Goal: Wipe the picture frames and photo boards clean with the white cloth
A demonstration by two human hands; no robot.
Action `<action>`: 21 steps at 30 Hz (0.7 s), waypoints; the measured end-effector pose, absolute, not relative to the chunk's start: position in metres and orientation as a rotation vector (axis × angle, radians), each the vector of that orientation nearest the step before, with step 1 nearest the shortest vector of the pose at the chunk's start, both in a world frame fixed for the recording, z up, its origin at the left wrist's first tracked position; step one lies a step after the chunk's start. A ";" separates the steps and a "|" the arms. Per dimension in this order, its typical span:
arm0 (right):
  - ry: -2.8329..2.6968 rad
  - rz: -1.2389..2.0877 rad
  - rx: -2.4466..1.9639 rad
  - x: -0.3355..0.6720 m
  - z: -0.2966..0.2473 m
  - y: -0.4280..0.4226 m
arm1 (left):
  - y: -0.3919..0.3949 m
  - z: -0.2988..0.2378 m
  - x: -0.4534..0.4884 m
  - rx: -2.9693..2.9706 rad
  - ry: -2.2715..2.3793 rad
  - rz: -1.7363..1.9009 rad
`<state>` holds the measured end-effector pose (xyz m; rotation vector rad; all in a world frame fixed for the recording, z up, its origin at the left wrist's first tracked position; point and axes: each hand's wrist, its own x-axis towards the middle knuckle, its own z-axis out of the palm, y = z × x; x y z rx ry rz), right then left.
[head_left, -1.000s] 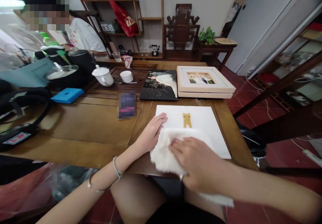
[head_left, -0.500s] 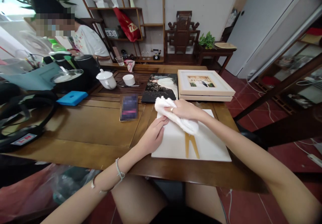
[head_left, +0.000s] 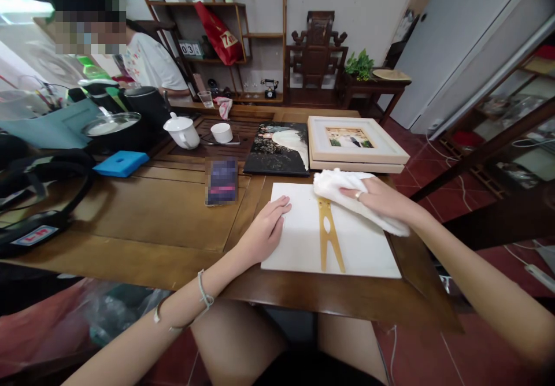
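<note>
A white board [head_left: 299, 241] lies flat near the front edge of the wooden table, with a gold A-shaped stand leg [head_left: 326, 230] on its face. My left hand [head_left: 266, 230] rests on the board's left edge, fingers stretched out and holding nothing. In my right hand [head_left: 381, 200] is a bunched white towel [head_left: 347, 186], pressed on the board's upper right part. A ring shows on that hand, and the towel covers some of its fingers. The towel hides the board's upper right corner.
Behind the board lie a dark wedding picture [head_left: 277, 149] and stacked pale frames [head_left: 359, 158]. A blurred dark booklet [head_left: 222, 182], a blue sponge [head_left: 121, 163], a lidded white cup [head_left: 181, 132] and headphones [head_left: 39, 201] are leftward. A person [head_left: 151, 62] sits at the far left.
My right hand has moved the towel rightward across the board, uncovering the top of the gold leg and the board's upper left. My left hand stays at the left edge.
</note>
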<state>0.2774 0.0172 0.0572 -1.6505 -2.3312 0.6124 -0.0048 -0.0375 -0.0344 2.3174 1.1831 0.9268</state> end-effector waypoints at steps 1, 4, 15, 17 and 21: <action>-2.299 0.575 -1.698 0.286 0.055 0.010 | -0.037 -0.034 -0.005 2.316 1.184 0.932; -2.353 0.434 -1.735 0.296 0.051 -0.026 | -0.038 -0.034 -0.004 2.310 1.190 0.943; -2.704 0.244 -1.467 0.290 0.044 -0.069 | -0.037 -0.034 -0.005 2.322 1.187 0.929; -2.656 0.258 -1.439 0.294 0.031 -0.033 | -0.037 -0.034 -0.005 2.328 1.181 0.938; -2.644 0.269 -1.312 0.296 0.014 0.006 | -0.037 -0.034 -0.005 2.333 1.183 0.930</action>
